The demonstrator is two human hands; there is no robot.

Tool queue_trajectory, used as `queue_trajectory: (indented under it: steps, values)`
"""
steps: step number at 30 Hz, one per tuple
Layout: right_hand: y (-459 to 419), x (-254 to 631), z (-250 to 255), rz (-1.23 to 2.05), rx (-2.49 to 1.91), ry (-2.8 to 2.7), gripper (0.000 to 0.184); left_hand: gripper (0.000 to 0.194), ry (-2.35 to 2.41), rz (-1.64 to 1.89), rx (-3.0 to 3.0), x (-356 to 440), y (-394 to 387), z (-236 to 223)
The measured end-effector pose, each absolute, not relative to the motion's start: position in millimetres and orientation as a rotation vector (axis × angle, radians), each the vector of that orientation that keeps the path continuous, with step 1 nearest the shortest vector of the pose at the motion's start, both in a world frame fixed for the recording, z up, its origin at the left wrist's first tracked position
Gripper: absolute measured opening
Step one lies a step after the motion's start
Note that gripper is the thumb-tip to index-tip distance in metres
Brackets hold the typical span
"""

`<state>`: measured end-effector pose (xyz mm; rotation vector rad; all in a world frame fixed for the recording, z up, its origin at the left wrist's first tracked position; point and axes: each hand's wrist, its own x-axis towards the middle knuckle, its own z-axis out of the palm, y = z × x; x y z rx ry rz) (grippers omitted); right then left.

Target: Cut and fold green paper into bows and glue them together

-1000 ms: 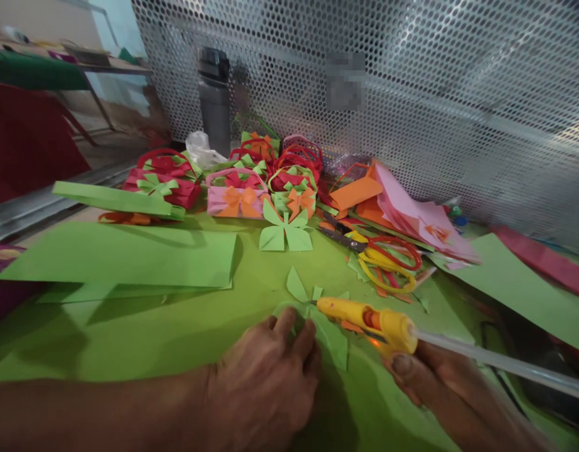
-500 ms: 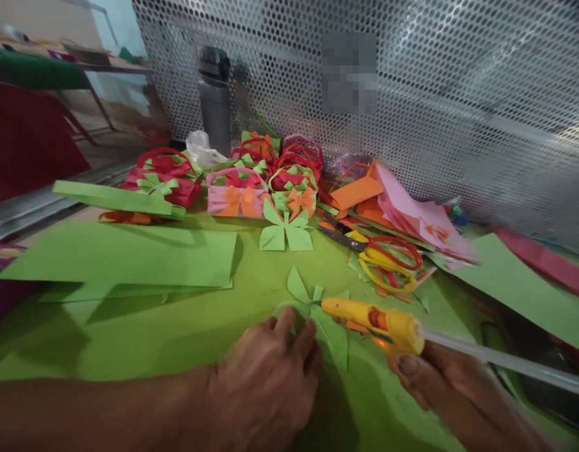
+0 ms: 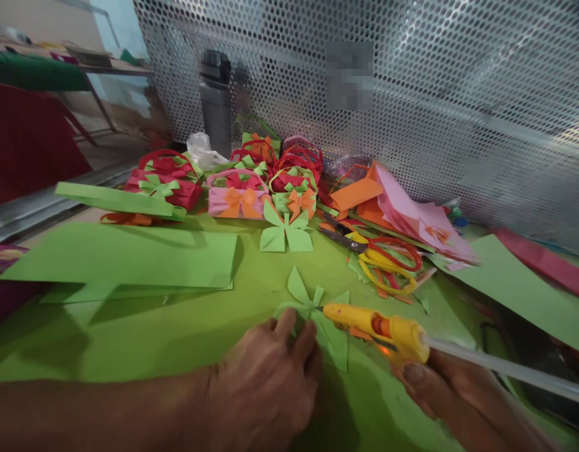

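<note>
With its fingers bent and pressed down, my left hand (image 3: 270, 370) pins a light green paper bow (image 3: 332, 336) to the green table. The bow's leaf-shaped ends stick out past my fingertips; its part under my fingers is hidden. My right hand (image 3: 453, 389) is closed around the yellow glue gun (image 3: 378, 323), with a long clear glue stick (image 3: 505, 364) coming out of its rear. The nozzle points left, close to the middle of the bow; whether it touches I cannot tell. Beyond my left hand lies a butterfly-shaped green paper cutout (image 3: 286, 235).
Scissors (image 3: 364, 245) with red and yellow handles lie among paper scraps at right. Small paper handbags (image 3: 239, 199) with bows stand behind. Green sheets (image 3: 143, 254) lie left, pink and orange paper (image 3: 411, 213) right. A grey bottle (image 3: 215, 103) stands before a perforated metal panel (image 3: 435, 94).
The glue gun has shifted slightly right and down, its nozzle drawing a little away from the bow's middle. My left hand keeps its place on the bow.
</note>
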<state>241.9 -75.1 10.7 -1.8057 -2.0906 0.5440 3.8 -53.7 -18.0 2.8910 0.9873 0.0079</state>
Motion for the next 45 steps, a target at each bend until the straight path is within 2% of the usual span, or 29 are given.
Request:
queue_trajectory:
  steps: [5,16,24,32,34,38,40,45]
  values:
    - [-78,243,6,0.566,-1.831,-2.066,0.033,0.029,0.985,0.114,2.970,3,-54,-19]
    - [-80,243,9,0.525,-1.872,-2.050,0.031,0.032,1.005,0.105,2.964,3,-55,-21]
    - [-70,239,19,0.667,-1.841,-2.110,0.033,0.032,0.992,0.115,2.948,5,-53,-21]
    - [-60,238,28,0.454,-1.676,-2.086,0.038,0.056,1.012,0.083,2.940,7,-50,-16]
    - [-51,243,35,0.314,-1.637,-2.137,0.045,0.055,1.007,0.073,2.951,6,-50,-16]
    - [-37,260,52,-0.424,-1.719,-2.140,0.052,0.051,1.007,0.099,2.984,5,-50,-18]
    - [-35,268,57,-0.683,-1.841,-2.126,0.055,0.050,1.014,0.086,2.984,5,-50,-18]
    - [-37,278,45,-0.899,-2.204,-2.234,0.054,0.043,1.075,0.041,2.893,8,-51,-13]
